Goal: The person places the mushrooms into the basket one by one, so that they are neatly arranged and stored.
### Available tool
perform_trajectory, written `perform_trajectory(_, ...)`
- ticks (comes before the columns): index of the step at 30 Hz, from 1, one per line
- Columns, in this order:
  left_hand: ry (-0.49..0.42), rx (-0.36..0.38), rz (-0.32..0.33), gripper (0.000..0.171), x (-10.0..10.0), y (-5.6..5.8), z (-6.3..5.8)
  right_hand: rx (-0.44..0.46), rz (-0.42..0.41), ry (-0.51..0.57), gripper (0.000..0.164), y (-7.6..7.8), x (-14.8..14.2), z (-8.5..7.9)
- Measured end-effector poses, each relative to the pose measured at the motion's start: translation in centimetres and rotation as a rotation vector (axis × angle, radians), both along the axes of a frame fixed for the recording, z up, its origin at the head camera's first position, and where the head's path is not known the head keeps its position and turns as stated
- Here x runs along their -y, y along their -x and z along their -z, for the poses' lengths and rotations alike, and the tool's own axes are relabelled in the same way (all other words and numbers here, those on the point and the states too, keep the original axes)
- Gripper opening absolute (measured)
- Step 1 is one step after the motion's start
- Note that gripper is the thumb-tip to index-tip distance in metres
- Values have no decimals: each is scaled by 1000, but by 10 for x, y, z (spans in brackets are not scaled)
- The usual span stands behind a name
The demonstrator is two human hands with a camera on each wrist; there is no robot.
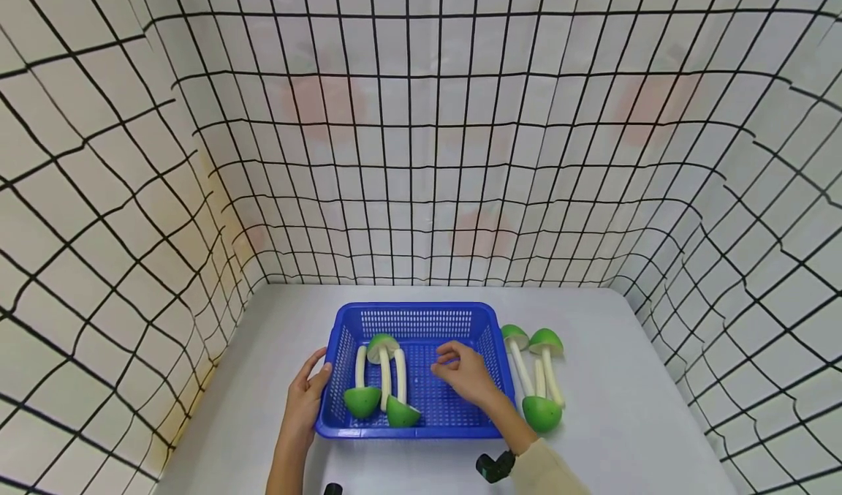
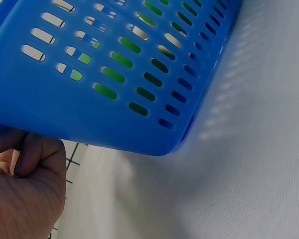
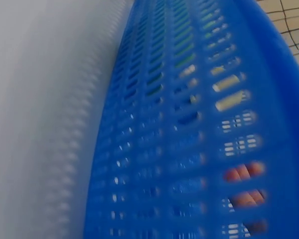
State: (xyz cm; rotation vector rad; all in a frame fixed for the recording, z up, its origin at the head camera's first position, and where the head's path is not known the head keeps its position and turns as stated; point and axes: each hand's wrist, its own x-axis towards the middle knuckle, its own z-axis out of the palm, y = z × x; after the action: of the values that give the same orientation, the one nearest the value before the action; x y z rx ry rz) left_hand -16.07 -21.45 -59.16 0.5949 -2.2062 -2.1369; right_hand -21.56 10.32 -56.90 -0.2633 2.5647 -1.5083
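Observation:
A blue plastic basket (image 1: pixel 421 433) with slotted walls stands on the white table. My left hand (image 1: pixel 304 396) grips its left rim; in the left wrist view the curled fingers (image 2: pixel 42 154) are at the rim. Three toy mushrooms with green caps and white stems lie in the basket's left half: a left mushroom (image 1: pixel 362 401), a middle mushroom (image 1: pixel 384 349) with its cap at the back, and a right mushroom (image 1: pixel 402 412). Over the right half hangs my right hand (image 1: pixel 467 374), fingers loosely bent and holding nothing. The right wrist view shows the basket's outer wall (image 3: pixel 189 134), with fingertips through the slots.
Right of the basket, three more green mushrooms lie on the table: a back mushroom (image 1: pixel 515 336), another beside it (image 1: pixel 547 342), and a front one (image 1: pixel 542 414) with its cap toward me. Black netting (image 1: pixel 421 162) over white sheeting encloses the table (image 1: pixel 625 407).

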Motion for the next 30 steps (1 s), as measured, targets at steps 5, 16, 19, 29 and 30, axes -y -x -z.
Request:
perform_trajectory(5, 13, 23, -9, 59, 2, -2, 0, -15, 10, -9, 36, -2, -8, -4)
perform_trajectory(16, 14, 20, -7, 59, 0, 3, -2, -30, 33, 25, 33, -3, -35, -23)
perform_trajectory(19, 20, 23, -3, 59, -1, 3, -1, -30, 44, 24, 33, -3, -43, -27)
perform_trajectory(29, 16, 13, -5, 60, -1, 2, -2, -36, 97, -2, 36, -4, -68, -30)
perform_trajectory(30, 18, 14, -3, 60, 0, 1, -3, -35, 100, 0, 37, -5, -71, -30)
